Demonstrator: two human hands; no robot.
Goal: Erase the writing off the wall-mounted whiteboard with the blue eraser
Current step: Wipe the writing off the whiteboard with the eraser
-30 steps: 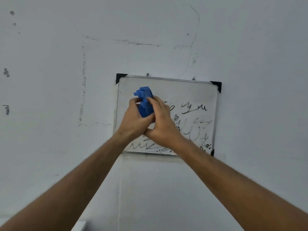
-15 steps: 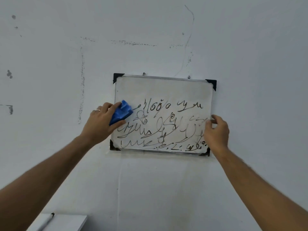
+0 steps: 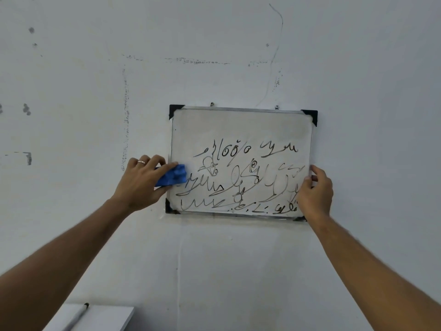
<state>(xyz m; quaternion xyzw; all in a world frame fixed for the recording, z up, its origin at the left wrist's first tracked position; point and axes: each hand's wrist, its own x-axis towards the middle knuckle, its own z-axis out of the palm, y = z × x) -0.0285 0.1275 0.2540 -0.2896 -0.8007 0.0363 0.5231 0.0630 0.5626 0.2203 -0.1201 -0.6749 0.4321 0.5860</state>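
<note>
The blue eraser [image 3: 171, 178] looks light and spongy, best gripped across its back. It sits at the whiteboard's [image 3: 241, 130] left edge, pinched between thumb and fingers of the left hand [image 3: 140, 182], its free end poking onto the writing [image 3: 238, 177]. The right hand [image 3: 315, 192] clasps the board's right edge, probably to steady it.

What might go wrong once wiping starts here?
1. The whiteboard seems to hang from two small top fittings; the right hand grips only its right edge, so hard strokes may shift it.
2. The left hand holds the blue eraser at the left edge; strokes could run onto the wall.
</note>
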